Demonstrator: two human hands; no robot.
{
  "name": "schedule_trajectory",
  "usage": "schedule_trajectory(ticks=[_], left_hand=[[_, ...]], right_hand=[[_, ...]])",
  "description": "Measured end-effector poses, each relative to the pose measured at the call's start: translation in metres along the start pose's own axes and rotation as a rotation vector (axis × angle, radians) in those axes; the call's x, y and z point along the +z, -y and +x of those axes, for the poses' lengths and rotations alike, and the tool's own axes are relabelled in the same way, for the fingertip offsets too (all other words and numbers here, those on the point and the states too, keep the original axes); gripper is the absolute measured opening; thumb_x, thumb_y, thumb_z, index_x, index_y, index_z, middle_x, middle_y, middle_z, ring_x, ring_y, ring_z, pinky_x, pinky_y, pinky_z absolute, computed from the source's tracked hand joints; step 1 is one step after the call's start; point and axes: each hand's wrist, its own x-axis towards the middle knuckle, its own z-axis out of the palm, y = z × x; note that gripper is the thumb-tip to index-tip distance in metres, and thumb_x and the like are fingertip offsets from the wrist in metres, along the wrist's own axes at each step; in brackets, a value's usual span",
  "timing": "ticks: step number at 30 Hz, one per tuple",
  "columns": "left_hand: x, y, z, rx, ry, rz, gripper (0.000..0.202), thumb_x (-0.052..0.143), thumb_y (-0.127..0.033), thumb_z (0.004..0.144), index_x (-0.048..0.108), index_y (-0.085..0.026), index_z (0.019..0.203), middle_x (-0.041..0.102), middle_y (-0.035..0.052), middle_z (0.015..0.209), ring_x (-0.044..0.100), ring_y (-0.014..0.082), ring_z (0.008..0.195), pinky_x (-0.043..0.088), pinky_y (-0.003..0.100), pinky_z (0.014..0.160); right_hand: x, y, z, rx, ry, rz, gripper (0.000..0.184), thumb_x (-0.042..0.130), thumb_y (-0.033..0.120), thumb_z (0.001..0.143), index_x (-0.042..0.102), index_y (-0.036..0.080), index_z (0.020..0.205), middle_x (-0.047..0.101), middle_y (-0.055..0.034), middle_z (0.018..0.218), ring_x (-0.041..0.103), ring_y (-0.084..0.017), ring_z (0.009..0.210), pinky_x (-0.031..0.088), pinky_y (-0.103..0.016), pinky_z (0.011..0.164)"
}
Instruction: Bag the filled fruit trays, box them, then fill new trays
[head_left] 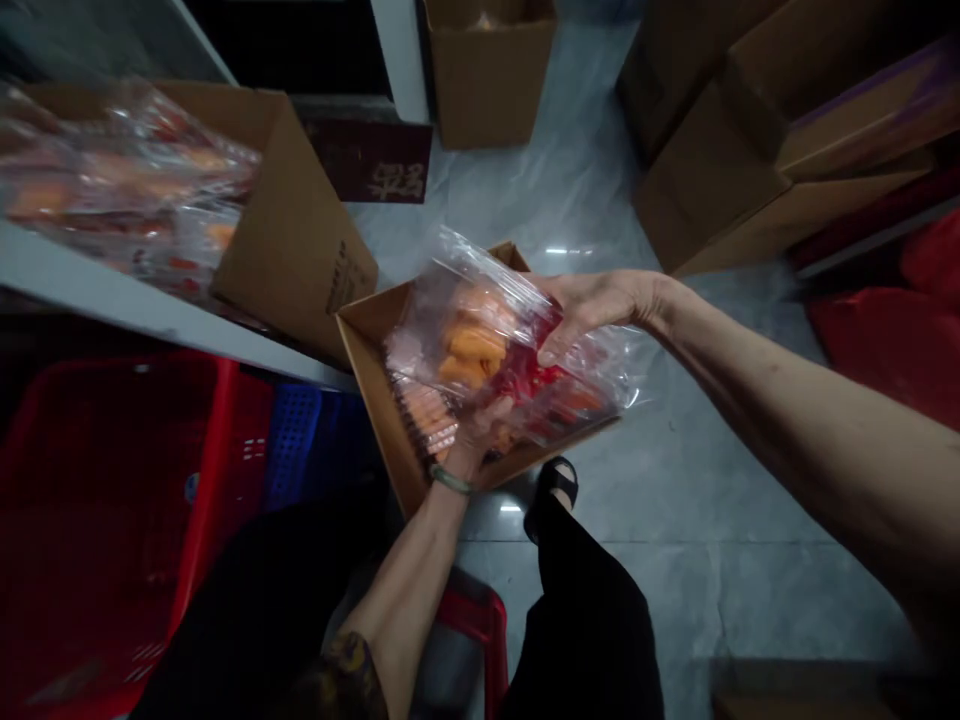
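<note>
Over an open cardboard box (379, 425) I have clear plastic bags with orange and red contents. My right hand (589, 305) grips a clear plastic bag (476, 345) from its right side, thumb on top and fingers underneath. Orange, soft-looking pieces show through the film. My left hand (480, 430), with a pale green bangle on the wrist, reaches in from below; its fingers are curled against the bag's underside, partly covered by it. More packets (427, 410) with pinkish-orange pieces lie inside the box beneath.
A larger cardboard box (300, 220) of bagged goods stands at the left on a ledge. Red (217, 500) and blue baskets (292, 440) are below it. More cardboard boxes (491, 85) stand on the grey tiled floor. A red stool (491, 640) is near my legs.
</note>
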Motion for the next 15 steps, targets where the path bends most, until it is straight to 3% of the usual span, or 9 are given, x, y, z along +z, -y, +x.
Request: schedule_trajectory(ticks=[4, 7, 10, 15], left_hand=[[-0.005, 0.057, 0.034, -0.126, -0.015, -0.234, 0.043, 0.076, -0.035, 0.055, 0.065, -0.025, 0.095, 0.068, 0.0035, 0.099, 0.059, 0.0295, 0.103, 0.047, 0.045, 0.091], [-0.020, 0.089, 0.044, -0.285, -0.085, -0.247, 0.051, 0.080, -0.033, 0.048, 0.064, -0.022, 0.095, 0.068, 0.0055, 0.097, 0.061, 0.0291, 0.097, 0.048, 0.045, 0.086], [-0.041, 0.107, 0.043, -0.351, -0.148, -0.208, 0.048, 0.081, -0.032, 0.044, 0.065, -0.019, 0.087, 0.069, 0.0054, 0.089, 0.063, 0.0263, 0.087, 0.048, 0.043, 0.083], [-0.062, 0.115, 0.043, -0.296, -0.259, -0.078, 0.042, 0.082, -0.022, 0.044, 0.064, -0.017, 0.082, 0.068, 0.0029, 0.083, 0.062, 0.0217, 0.086, 0.047, 0.038, 0.085]], right_hand=[[-0.031, -0.079, 0.026, 0.130, 0.226, 0.121, 0.083, 0.081, 0.012, 0.043, 0.053, 0.026, 0.120, 0.065, -0.0021, 0.112, 0.063, -0.026, 0.097, 0.056, -0.040, 0.079], [-0.038, -0.123, 0.038, 0.199, 0.212, 0.142, 0.087, 0.082, 0.013, 0.043, 0.052, 0.025, 0.123, 0.065, -0.0033, 0.112, 0.064, -0.026, 0.094, 0.056, -0.037, 0.078], [-0.032, -0.155, 0.049, 0.221, 0.199, 0.094, 0.091, 0.082, 0.016, 0.042, 0.049, 0.024, 0.127, 0.064, -0.0028, 0.114, 0.063, -0.026, 0.096, 0.056, -0.032, 0.077], [-0.028, -0.198, 0.053, 0.190, 0.211, 0.142, 0.093, 0.079, 0.020, 0.045, 0.043, 0.022, 0.131, 0.064, -0.0023, 0.114, 0.061, -0.023, 0.099, 0.053, -0.028, 0.081]])
